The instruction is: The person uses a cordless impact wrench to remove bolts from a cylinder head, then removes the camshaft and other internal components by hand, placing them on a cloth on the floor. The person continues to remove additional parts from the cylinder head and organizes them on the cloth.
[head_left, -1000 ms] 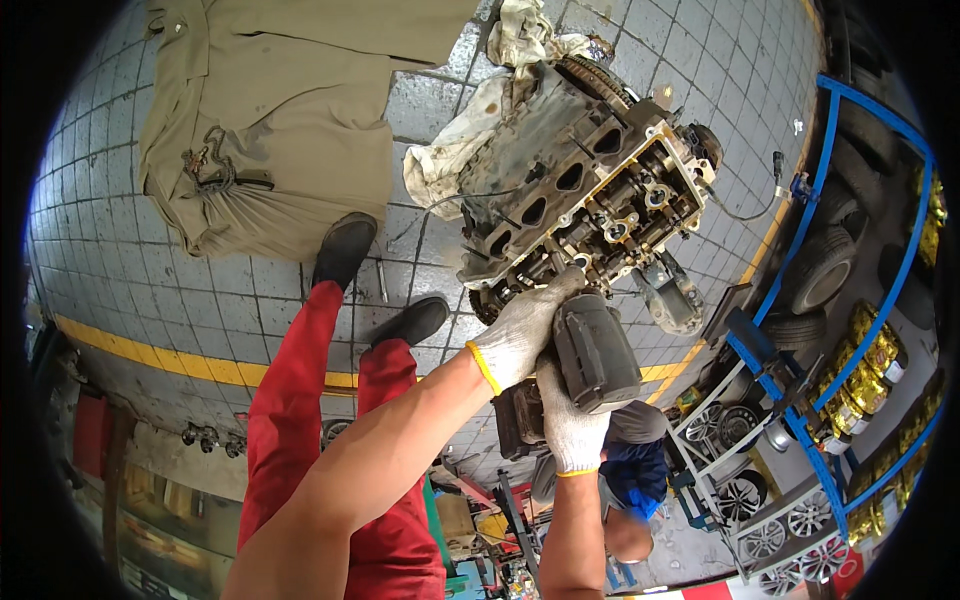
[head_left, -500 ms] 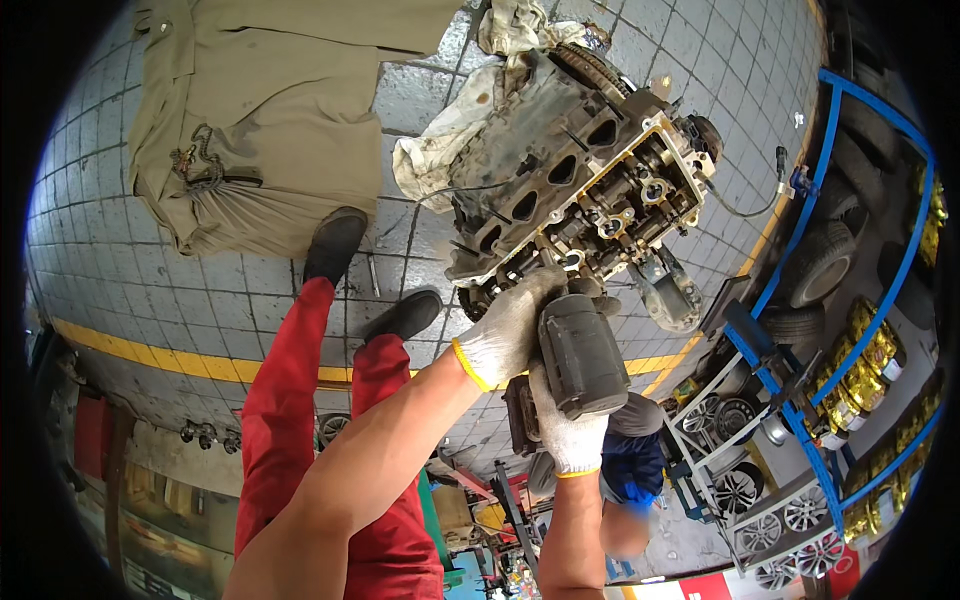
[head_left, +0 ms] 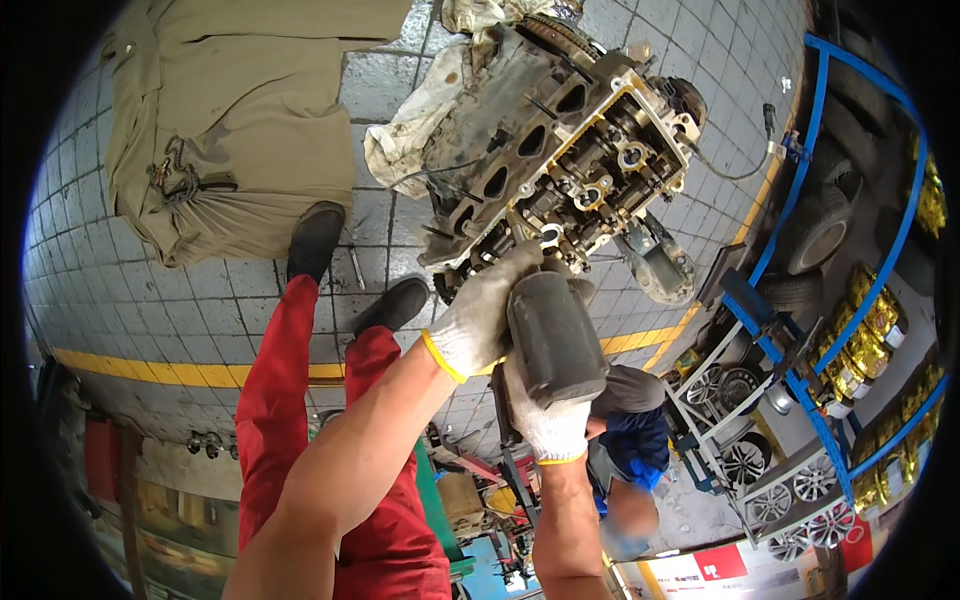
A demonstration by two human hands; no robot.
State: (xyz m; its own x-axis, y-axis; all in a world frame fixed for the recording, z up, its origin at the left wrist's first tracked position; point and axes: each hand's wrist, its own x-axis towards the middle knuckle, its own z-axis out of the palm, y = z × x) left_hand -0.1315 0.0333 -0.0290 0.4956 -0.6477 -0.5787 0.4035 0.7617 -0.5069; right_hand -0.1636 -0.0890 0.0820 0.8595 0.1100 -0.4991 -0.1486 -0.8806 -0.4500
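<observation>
Just short of the engine (head_left: 600, 165): black power tool (head_left: 558, 340) in gloved grip

Right hand (head_left: 550, 425) closed around the tool from below, fingertips hidden by its housing. Left hand (head_left: 480, 318) lies along the tool's front, fingers toward the engine; can't tell if they grip or only touch. Engine, top open, sits just beyond the left fingertips; contact unclear. Pale rag (head_left: 395, 155) past those fingers to the left, khaki cloth (head_left: 250, 100) with chain (head_left: 180, 185) farther left
</observation>
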